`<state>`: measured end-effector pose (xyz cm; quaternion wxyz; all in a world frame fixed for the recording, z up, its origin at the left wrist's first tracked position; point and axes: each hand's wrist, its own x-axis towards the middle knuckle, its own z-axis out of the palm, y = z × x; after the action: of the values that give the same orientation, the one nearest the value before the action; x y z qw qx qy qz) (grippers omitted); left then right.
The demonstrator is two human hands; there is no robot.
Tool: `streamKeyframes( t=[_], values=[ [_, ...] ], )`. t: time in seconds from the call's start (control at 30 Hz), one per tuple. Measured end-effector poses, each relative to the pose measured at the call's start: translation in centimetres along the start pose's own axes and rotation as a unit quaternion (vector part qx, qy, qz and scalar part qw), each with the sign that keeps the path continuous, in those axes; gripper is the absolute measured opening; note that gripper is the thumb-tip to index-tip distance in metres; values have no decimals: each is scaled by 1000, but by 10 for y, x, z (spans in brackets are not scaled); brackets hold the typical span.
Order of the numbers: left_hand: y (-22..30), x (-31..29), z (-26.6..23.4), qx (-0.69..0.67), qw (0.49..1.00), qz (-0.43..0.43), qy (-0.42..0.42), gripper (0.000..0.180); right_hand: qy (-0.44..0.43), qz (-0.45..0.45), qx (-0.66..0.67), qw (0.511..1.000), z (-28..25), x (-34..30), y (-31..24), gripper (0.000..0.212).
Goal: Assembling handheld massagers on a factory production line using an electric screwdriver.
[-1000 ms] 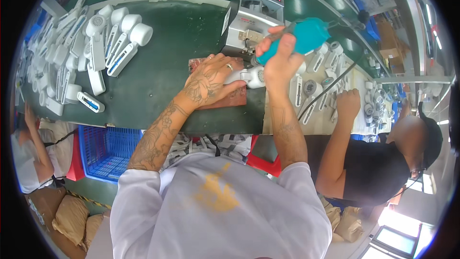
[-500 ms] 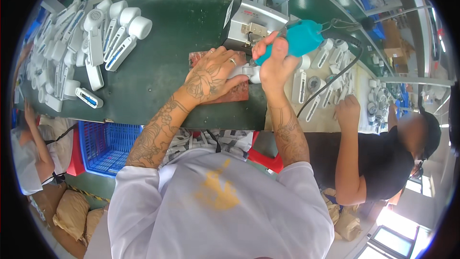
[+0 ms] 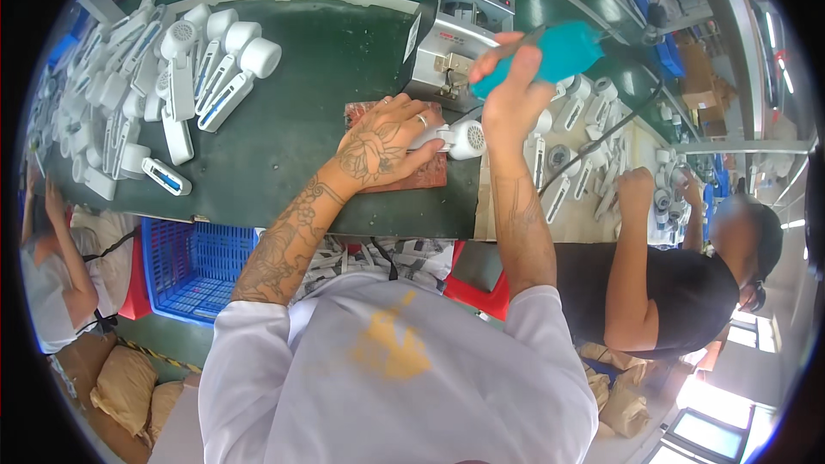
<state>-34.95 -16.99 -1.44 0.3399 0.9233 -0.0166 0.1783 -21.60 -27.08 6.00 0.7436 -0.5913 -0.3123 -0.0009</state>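
My left hand (image 3: pixel 378 144) presses a white handheld fan (image 3: pixel 467 139) against a worn reddish mat (image 3: pixel 423 176). Its fingers cover most of the handle, while the round slotted head sticks out to the right. Gripped in my right hand (image 3: pixel 518 101) is a teal power tool, seemingly an electric screwdriver (image 3: pixel 567 51), raised and tilted just right of the fan head. Motion blurs the tool, and its tip is hidden. A small grey machine (image 3: pixel 427 51) with a metal fixture on its front stands behind my hands.
Many white handheld fans (image 3: pixel 228 94) are heaped at the left of the green bench (image 3: pixel 301 69). More fan parts (image 3: pixel 559 193) lie on the right, near a co-worker's raised hand (image 3: pixel 636 187). A dark cord (image 3: pixel 614 127) crosses there. Below the bench edge stands a blue crate (image 3: pixel 185 271).
My right hand has drawn the teal tool up and right, off the fan, whose slotted head now shows. The left hand stays on the fan.
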Motion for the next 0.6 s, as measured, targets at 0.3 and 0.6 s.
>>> streamKeyframes(
  t=[0.3,0.6],
  values=[
    [2,-3,2,23,1000,12,11,37,-9,-7,23,1000,4,11,27,41],
    [-1,-1,3,17,999,17,26,36,-7,46,59,997,-22,-39,-12,42]
  ],
)
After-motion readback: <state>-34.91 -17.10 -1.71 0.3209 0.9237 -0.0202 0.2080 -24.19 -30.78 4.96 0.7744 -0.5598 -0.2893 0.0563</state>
